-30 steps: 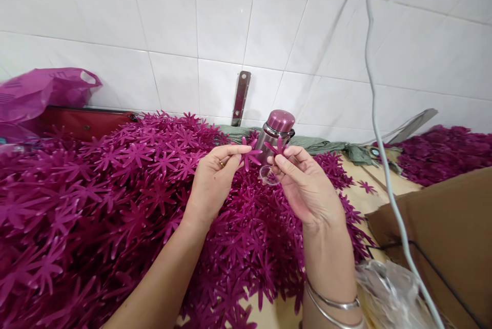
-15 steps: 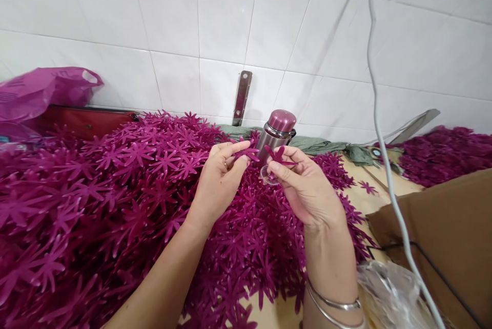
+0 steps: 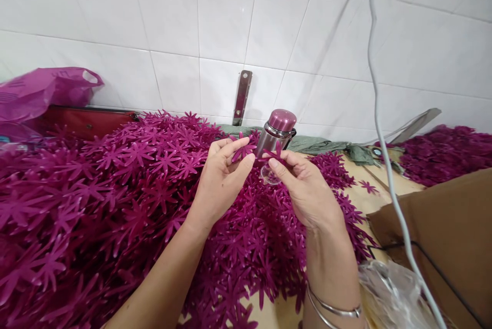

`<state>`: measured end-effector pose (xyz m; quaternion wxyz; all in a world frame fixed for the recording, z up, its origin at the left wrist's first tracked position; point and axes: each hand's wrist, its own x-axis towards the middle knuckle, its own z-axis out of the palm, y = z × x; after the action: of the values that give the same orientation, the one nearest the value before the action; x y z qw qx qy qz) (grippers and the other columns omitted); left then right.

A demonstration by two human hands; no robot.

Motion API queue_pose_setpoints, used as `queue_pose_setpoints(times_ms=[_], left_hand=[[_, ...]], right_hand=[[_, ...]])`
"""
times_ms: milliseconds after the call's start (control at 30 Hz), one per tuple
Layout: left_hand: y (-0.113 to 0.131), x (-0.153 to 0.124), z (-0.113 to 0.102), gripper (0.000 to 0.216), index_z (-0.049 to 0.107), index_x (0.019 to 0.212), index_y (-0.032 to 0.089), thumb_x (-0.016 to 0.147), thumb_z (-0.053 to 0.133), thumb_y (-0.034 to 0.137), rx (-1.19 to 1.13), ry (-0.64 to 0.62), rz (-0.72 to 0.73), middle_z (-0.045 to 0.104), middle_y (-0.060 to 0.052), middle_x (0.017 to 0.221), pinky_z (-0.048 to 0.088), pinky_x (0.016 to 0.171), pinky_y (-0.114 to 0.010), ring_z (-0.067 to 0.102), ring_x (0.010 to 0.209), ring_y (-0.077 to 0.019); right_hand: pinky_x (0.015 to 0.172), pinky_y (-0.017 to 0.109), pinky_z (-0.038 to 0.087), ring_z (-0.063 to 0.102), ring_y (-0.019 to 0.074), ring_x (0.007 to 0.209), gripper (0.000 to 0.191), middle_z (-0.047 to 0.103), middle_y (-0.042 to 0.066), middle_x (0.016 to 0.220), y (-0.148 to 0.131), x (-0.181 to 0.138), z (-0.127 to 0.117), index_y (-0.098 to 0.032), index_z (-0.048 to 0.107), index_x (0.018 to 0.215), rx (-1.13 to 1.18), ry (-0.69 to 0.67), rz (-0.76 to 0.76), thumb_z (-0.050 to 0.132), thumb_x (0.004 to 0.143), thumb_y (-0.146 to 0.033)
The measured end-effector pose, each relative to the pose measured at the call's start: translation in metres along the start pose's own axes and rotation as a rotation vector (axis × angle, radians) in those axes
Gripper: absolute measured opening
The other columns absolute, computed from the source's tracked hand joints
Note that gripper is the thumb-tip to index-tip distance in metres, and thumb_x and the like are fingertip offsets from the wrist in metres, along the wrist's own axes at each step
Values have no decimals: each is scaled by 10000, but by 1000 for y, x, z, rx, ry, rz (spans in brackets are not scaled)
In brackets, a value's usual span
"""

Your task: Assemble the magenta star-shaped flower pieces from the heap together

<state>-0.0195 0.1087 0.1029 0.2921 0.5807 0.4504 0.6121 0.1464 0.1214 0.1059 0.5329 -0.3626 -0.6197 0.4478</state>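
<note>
My left hand (image 3: 223, 172) is closed on a magenta artificial flower (image 3: 243, 150) with narrow petals, held between thumb and fingers. Close beside it, my right hand (image 3: 307, 180) pinches another magenta petal piece (image 3: 275, 153). The two pieces are a short gap apart. Below the right fingertips is a small clear round dish (image 3: 270, 174), partly covered by the fingers. A large heap of the same magenta flowers (image 3: 154, 201) spreads under and around both hands. Just behind the hands stands a steel flask (image 3: 269, 139) with a pink lid.
White tiles form the wall behind. A grey cable (image 3: 378, 114) hangs on the right, in front of a brown box (image 3: 438, 231). Clear plastic bags (image 3: 395, 293) lie at lower right. At left are a purple bag (image 3: 49, 90) and a red case (image 3: 84, 123). Another magenta pile (image 3: 449, 157) lies far right.
The left thumb has stretched forward and the flower in that hand has turned. My right fingers have tilted, and their piece now shows at a different angle. The surroundings look the same.
</note>
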Motion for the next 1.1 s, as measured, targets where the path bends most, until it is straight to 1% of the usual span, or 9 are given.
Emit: queue_pose_setpoints(times_ms=[167, 333, 400, 500, 567, 667, 800, 967, 1100], left_hand=[[1, -1, 3, 360, 757, 1235, 215, 886, 755, 306, -68, -44, -19, 567, -85, 1248, 536, 1026, -288, 583, 1250, -200], [-7, 0, 5, 126, 818, 945, 213, 868, 762, 296, -130, -34, 7, 605, -56, 1098, 553, 912, -264, 633, 1061, -170], [-9, 1, 3, 108, 819, 891, 216, 868, 765, 307, -100, -6, 27, 622, -53, 1053, 543, 901, -260, 628, 1046, -174], [-8, 1, 1, 90, 824, 888, 223, 860, 776, 294, -68, 3, 33, 633, -52, 1036, 539, 880, -257, 626, 1033, -178], [-7, 0, 1, 86, 823, 894, 218, 858, 779, 283, -50, -1, 37, 629, -54, 1039, 539, 853, -248, 627, 1040, -180], [-5, -1, 2, 95, 827, 905, 220, 861, 778, 287, -15, 16, 57, 606, -53, 1062, 540, 821, -233, 630, 1036, -176], [-3, -2, 2, 90, 834, 900, 232, 872, 768, 287, 16, 32, 80, 592, -48, 1047, 545, 798, -228, 623, 993, -168], [-2, -1, 2, 95, 831, 896, 218, 877, 767, 285, 38, 16, 81, 602, -49, 1035, 542, 785, -222, 625, 987, -164], [-4, -1, 3, 102, 824, 885, 206, 884, 758, 283, 74, 14, 83, 602, -47, 1032, 546, 784, -222, 638, 990, -161]], right_hand=[[923, 334, 535, 682, 180, 934, 233, 774, 7, 982, -3, -1, 4, -245, 733, 956, 89, -58, 59, 840, 812, -394], [828, 310, 533, 651, 157, 806, 348, 722, -25, 823, -3, 0, 6, -233, 690, 882, 90, -48, 91, 926, 695, -408], [802, 303, 529, 643, 151, 787, 367, 717, -28, 825, -4, 0, 5, -244, 699, 948, 91, -54, 99, 920, 704, -407], [773, 296, 520, 627, 143, 747, 360, 700, -35, 798, -4, 0, 5, -263, 705, 1074, 89, -62, 87, 854, 789, -426], [744, 284, 498, 600, 135, 731, 301, 681, -35, 798, -3, 0, 4, -251, 709, 1038, 61, -27, 57, 822, 821, -427], [737, 274, 453, 558, 130, 760, 220, 653, -31, 846, 0, 1, 4, -233, 698, 917, -30, 53, 13, 807, 834, -405], [804, 279, 443, 564, 138, 842, 200, 654, -22, 931, 1, 1, 5, -228, 663, 865, -55, 139, -55, 810, 828, -359], [801, 285, 460, 554, 143, 813, 212, 619, -23, 887, 1, 0, 6, -237, 592, 876, -60, 156, -90, 750, 880, -378], [934, 336, 470, 606, 200, 1081, 177, 650, 46, 1189, 0, 0, 7, -240, 592, 885, -216, 216, -202, 746, 877, -328]])
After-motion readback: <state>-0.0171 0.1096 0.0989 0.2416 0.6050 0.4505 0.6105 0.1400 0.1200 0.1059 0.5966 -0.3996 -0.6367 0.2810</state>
